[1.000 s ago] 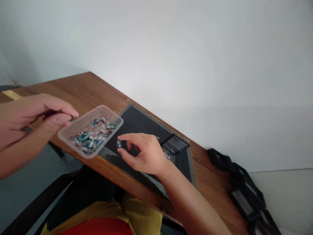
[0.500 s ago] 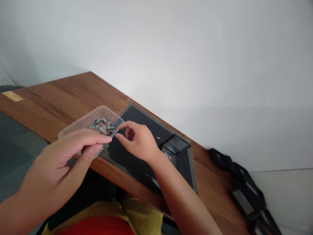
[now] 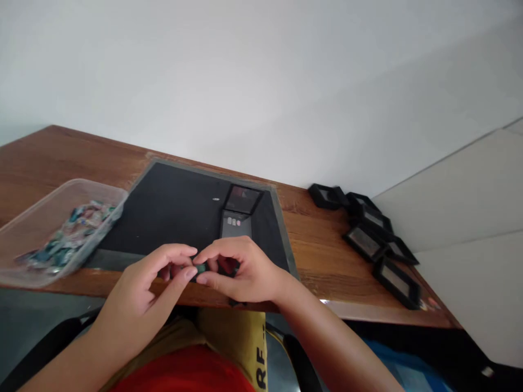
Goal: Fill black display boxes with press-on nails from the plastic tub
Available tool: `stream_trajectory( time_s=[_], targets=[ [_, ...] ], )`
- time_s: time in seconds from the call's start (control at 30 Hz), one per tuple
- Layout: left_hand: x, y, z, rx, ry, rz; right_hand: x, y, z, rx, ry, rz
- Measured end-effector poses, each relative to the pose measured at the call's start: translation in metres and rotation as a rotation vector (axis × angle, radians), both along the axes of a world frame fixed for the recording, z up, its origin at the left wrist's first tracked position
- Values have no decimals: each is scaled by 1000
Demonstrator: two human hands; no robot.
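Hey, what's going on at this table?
A person's right hand seems to hold a small greenish piece, with the left hand close up to it. To their left sits a clear tub of small mixed pieces. Beyond the hands, an open black case lies on a dark mat.

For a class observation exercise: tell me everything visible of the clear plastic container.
The container is clear, open and rectangular, apparently plastic, with rounded corners and a rim. It stands upright on the wooden table by the black mat, cut off by the picture's left edge. Small teal, pink and pale pieces lie inside. Neither left hand nor right hand touches it.
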State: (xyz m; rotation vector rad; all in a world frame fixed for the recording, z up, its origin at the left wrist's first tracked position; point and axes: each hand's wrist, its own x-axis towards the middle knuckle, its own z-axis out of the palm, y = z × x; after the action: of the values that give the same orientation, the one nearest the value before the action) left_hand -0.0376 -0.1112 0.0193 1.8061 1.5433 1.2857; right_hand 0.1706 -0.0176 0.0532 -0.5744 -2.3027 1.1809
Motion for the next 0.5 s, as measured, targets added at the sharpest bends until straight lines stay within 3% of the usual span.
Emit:
stream_trajectory(
  time_s=[0.23, 0.5],
  targets=[
    [30, 14, -15, -153, -79, -63, 36, 3, -16, 151, 56, -47],
    [47, 23, -27, -211, -61, -105, 49, 3, -28, 1, 111, -131]
  ],
)
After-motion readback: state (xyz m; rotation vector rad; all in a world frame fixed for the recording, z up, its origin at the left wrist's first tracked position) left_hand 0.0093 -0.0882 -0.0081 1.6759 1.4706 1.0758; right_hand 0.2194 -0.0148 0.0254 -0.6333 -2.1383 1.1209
